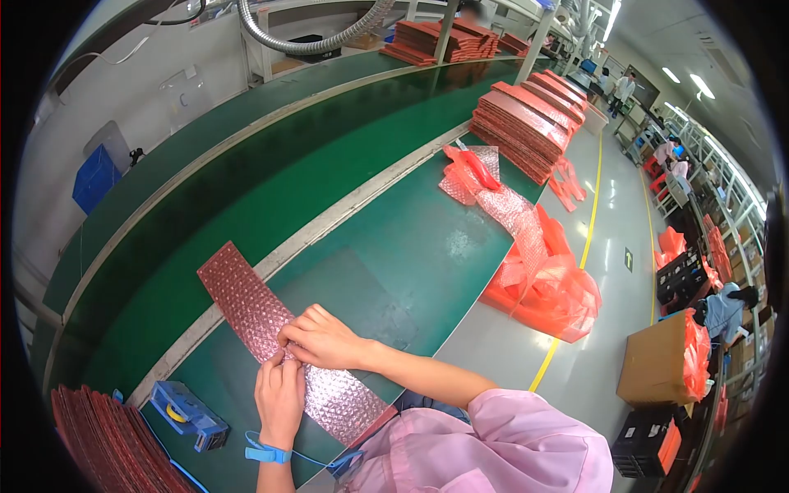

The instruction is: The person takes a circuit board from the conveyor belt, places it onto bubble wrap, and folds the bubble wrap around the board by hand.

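A long flat pack in pinkish bubble wrap point(242, 300) lies slantwise across the green bench, its far end reaching over the metal rail and its near end close to my body. My left hand point(279, 396) and my right hand point(323, 338) meet at the pack's middle. The fingertips of both are closed and pinch at the wrap there; any small piece between them is hidden. Around my left wrist is a blue wrist strap point(268, 453) with a cord. Left of that hand sits a blue tape dispenser point(189, 416) with a yellow core.
Reddish packs stand stacked at the lower left point(111, 448). A tall stack of bubble-wrapped packs point(526, 123) is at the bench's far end. Loose red plastic wrap point(546, 283) hangs over the right edge. Beyond the rail runs a green conveyor belt point(271, 177). Other people work farther off.
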Demonstrator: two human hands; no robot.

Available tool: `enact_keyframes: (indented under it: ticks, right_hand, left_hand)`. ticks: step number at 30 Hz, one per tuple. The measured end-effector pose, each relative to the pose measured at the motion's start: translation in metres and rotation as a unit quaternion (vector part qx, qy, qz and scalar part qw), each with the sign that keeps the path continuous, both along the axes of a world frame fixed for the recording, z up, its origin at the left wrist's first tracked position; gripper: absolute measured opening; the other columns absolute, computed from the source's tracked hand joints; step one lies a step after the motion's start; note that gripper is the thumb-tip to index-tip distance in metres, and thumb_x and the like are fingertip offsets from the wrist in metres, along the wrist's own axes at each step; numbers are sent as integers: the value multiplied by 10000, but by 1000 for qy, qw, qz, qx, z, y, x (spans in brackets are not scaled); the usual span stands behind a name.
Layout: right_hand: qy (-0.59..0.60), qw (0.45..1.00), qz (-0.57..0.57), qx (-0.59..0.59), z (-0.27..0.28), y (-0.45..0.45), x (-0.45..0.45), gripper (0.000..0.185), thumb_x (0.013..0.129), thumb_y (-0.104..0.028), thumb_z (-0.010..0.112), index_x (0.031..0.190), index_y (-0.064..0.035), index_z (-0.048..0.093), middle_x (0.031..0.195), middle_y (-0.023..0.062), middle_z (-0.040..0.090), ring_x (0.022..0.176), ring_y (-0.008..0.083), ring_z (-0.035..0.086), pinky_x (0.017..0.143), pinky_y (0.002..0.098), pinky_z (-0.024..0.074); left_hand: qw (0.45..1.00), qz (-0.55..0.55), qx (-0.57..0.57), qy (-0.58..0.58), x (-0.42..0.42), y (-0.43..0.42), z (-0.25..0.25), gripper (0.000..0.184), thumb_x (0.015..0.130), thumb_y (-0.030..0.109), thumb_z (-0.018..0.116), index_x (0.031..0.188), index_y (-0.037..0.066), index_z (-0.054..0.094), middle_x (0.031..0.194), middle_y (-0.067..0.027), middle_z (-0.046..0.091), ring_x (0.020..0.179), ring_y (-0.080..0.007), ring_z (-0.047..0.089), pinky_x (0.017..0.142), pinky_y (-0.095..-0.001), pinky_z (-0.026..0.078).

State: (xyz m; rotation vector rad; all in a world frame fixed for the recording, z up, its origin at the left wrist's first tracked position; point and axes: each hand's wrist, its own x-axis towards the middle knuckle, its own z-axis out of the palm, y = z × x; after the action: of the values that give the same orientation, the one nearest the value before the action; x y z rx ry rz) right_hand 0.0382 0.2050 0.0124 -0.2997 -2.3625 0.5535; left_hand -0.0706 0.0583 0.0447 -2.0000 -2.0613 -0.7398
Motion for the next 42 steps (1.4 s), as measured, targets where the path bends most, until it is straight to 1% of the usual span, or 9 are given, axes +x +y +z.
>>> enact_keyframes:
  ticks: [4, 9, 13, 19, 24, 29, 33, 38, 42]
  right_hand:
    - [0, 1000, -1, -3, -1, -1, 0, 187, 889, -173, 646, 1068, -128, 615, 986, 62, 582, 916, 241, 505, 907, 339, 397]
    - [18, 1000, -11, -7, 1, -1, -1, 126, 877, -164, 628, 997, -129, 615, 952, 62, 586, 885, 253, 508, 917, 346, 401]
    - [-1, 1000, -4, -2, 0, 0, 0, 193, 884, -172, 651, 1068, -125, 615, 989, 56, 585, 921, 238, 507, 909, 340, 399]
    - [1, 1000, 0, 12, -1, 0, 0, 194, 885, -170, 648, 1071, -125, 615, 996, 51, 590, 922, 237, 509, 912, 342, 400]
    - [-6, 1000, -4, -3, -2, 0, 0, 199, 885, -167, 644, 1078, -125, 614, 1013, 47, 592, 928, 234, 509, 918, 342, 398]
    - [1, 1000, -3, -2, -1, -1, 0, 201, 887, -164, 639, 1082, -126, 612, 1015, 47, 584, 933, 233, 506, 919, 339, 395]
    - [-5, 1000, -5, 3, 0, -1, 1, 199, 889, -163, 635, 1083, -128, 610, 1013, 49, 575, 933, 233, 502, 919, 336, 394]
    - [-5, 1000, -4, 9, 0, 0, 0, 194, 891, -164, 630, 1081, -128, 610, 1004, 50, 568, 929, 235, 499, 918, 337, 394]
    - [-2, 1000, 2, 5, 1, -1, 0, 193, 891, -164, 626, 1080, -128, 610, 1003, 49, 568, 932, 235, 498, 919, 337, 394]
  left_hand:
    - [1000, 3, -3, -3, 1, -1, -1, 203, 820, 40, 699, 1015, 42, 644, 1005, -123, 602, 989, -290, 618, 844, -394, 520]
    - [1000, -2, -6, 0, 0, -1, 0, 211, 825, 42, 695, 1029, 43, 641, 1014, -125, 601, 986, -292, 616, 842, -397, 520]
    - [1000, -1, -1, 5, 0, -1, -2, 210, 831, 45, 691, 1034, 41, 639, 1025, -128, 600, 984, -295, 614, 841, -401, 518]
    - [1000, -5, -7, -4, -1, -1, -2, 204, 834, 47, 689, 1032, 40, 639, 1032, -131, 600, 980, -297, 613, 838, -403, 518]
    - [1000, -1, -9, -19, -1, -1, -1, 179, 858, 70, 670, 1031, 49, 632, 1041, -124, 619, 964, -306, 606, 843, -398, 506]
    - [1000, -2, -19, -2, 0, -2, 1, 199, 837, 65, 697, 1025, 39, 637, 1033, -128, 603, 1002, -292, 618, 844, -402, 519]
    - [999, 8, -4, 41, 4, -2, 1, 155, 849, 57, 675, 994, 44, 625, 996, -121, 607, 1063, -294, 638, 842, -404, 525]
    - [998, 0, -6, 65, 4, -2, 4, 111, 860, 41, 644, 965, 53, 609, 942, -115, 608, 1107, -300, 653, 835, -408, 531]
    - [998, -1, -6, 69, 4, -2, 4, 96, 864, 31, 629, 951, 57, 599, 913, -111, 605, 1101, -305, 661, 822, -408, 534]
